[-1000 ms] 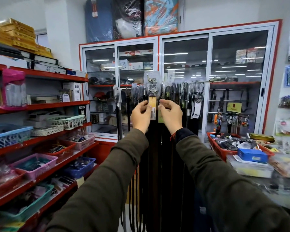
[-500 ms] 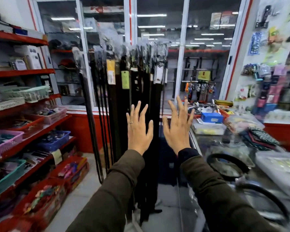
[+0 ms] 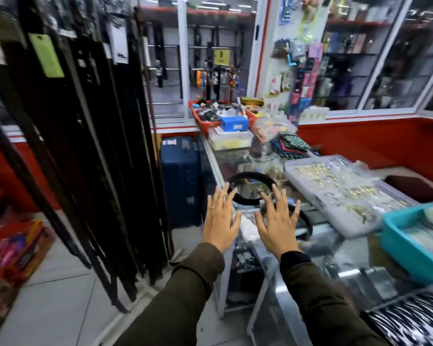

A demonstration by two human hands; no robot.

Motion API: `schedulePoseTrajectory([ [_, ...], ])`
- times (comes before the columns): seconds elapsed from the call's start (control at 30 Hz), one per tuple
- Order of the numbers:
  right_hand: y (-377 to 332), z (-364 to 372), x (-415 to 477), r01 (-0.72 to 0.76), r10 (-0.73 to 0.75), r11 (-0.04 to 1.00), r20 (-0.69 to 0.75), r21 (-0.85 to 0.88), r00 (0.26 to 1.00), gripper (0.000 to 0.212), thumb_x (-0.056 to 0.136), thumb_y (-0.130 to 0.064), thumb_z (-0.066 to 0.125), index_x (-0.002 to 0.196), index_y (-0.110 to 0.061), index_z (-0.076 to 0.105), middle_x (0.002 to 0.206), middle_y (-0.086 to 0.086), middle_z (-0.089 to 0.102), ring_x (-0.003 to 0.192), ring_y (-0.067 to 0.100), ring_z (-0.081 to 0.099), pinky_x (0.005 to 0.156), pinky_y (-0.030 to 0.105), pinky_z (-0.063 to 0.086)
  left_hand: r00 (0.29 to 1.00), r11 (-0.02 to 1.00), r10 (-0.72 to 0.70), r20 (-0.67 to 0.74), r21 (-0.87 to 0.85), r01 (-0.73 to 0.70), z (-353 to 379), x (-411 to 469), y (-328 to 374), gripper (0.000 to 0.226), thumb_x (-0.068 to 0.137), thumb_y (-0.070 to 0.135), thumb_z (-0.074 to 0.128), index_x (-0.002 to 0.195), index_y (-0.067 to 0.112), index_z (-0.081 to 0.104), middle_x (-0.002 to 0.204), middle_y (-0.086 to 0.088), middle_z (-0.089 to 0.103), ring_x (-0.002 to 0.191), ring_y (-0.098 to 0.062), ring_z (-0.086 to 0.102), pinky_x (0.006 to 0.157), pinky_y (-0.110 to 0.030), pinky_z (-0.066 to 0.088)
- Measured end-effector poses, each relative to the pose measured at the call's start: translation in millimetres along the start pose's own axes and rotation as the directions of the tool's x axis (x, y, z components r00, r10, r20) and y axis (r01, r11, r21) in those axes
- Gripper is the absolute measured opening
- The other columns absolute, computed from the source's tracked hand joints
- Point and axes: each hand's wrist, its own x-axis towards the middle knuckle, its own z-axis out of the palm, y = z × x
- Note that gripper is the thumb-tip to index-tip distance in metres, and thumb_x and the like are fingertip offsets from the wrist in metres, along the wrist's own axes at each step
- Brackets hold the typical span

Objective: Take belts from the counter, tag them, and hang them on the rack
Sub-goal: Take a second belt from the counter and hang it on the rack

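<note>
Glass counter bears looped belts beyond the empty, splayed left hand and right hand.

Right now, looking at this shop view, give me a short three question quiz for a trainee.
1. True or false: the left hand is holding a belt.
2. The coiled black belt lies on: A) the floor, B) the glass counter, C) the teal tray.
3. On which side of the view do the hanging belts appear?

Key: 1 false, both hands are open and empty, as is the right hand. 2 B. 3 left.
</note>
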Motion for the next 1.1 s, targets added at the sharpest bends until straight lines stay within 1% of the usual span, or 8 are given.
schedulePoseTrajectory([
  [0.17,71,-5,-25,-0.170,0.197,0.979,0.314,-0.109,0.929,0.059,0.088,-0.034,0.038,0.146,-0.021,0.043,0.163,0.004,0.029,0.155,0.022,0.019,0.121,0.063,-0.002,0.914,0.980,-0.015,0.405,-0.176,0.094,62,-5,20,0.064,0.101,0.037,0.050,0.157,0.016,0.028,0.168,-0.005,0.019,0.158,-0.024,0.003,0.127,-0.047,0.010],
  [0.27,91,-8,-33,-0.075,0.177,0.974,0.507,-0.214,0.843,0.053,0.096,-0.026,0.048,0.148,-0.021,0.039,0.152,0.005,0.042,0.150,0.020,0.029,0.120,0.066,-0.001,0.790,0.990,0.087,0.607,0.038,-0.138,83,-4,32,0.070,0.101,0.041,0.050,0.158,0.010,0.024,0.168,-0.008,0.022,0.158,-0.027,0.008,0.127,-0.045,0.008],
  [0.37,97,-8,-33,-0.059,0.152,0.978,0.487,-0.202,0.860,0.046,0.096,-0.021,0.049,0.141,-0.023,0.048,0.142,0.005,0.052,0.145,0.021,0.039,0.120,0.063,-0.004,0.718,0.893,0.139,0.682,0.227,-0.388,97,0,40,0.065,0.101,0.034,0.048,0.156,0.006,0.027,0.162,-0.014,0.033,0.153,-0.030,0.023,0.126,-0.044,0.012],
  [0.53,101,-18,-31,-0.030,0.095,0.988,0.436,-0.153,0.895,0.036,0.094,-0.016,0.049,0.123,-0.028,0.065,0.121,0.000,0.067,0.125,0.019,0.059,0.120,0.048,-0.015,0.764,0.868,0.173,0.622,0.271,-0.417,93,5,53,0.035,0.096,0.018,0.052,0.128,0.003,0.056,0.127,-0.021,0.058,0.119,-0.041,0.055,0.104,-0.046,0.037],
  [0.73,83,-34,-14,0.035,-0.040,0.999,0.408,0.020,0.912,0.023,0.093,-0.033,0.064,0.114,-0.033,0.073,0.121,-0.009,0.074,0.127,0.013,0.059,0.118,0.036,0.013,0.847,0.923,0.261,0.462,0.138,-0.359,63,0,22,0.048,0.084,0.036,0.036,0.112,0.007,0.061,0.110,-0.015,0.064,0.102,-0.035,0.059,0.090,-0.047,0.049],
  [0.9,32,-42,10,0.065,-0.135,0.980,0.392,0.187,0.910,0.022,0.085,-0.041,0.073,0.103,-0.030,0.079,0.095,-0.002,0.080,0.094,0.017,0.072,0.102,0.039,0.042,0.919,0.959,0.252,0.304,0.045,-0.278,4,7,0,0.032,0.086,0.022,0.052,0.114,0.011,0.065,0.111,-0.008,0.064,0.107,-0.027,0.057,0.115,-0.042,0.033],
  [1.0,7,-36,22,-0.019,-0.166,0.917,0.424,0.398,0.890,0.022,0.082,-0.039,0.076,0.100,-0.026,0.080,0.088,-0.004,0.081,0.085,0.013,0.075,0.086,0.041,0.058,0.977,0.991,0.136,0.166,-0.010,-0.136,-31,8,-14,0.038,0.089,0.020,0.055,0.127,0.023,0.060,0.126,0.001,0.060,0.122,-0.018,0.052,0.125,-0.044,0.016],
  [1.1,-25,-31,33,-0.105,-0.212,0.791,0.431,0.602,0.877,0.019,0.084,-0.020,0.079,0.103,-0.017,0.081,0.096,-0.001,0.081,0.091,0.010,0.075,0.086,0.031,0.058,0.990,0.969,-0.136,0.040,-0.202,0.141,-57,5,-23,0.052,0.098,0.023,0.059,0.147,0.022,0.043,0.147,-0.002,0.046,0.134,-0.021,0.046,0.118,-0.042,0.033],
])
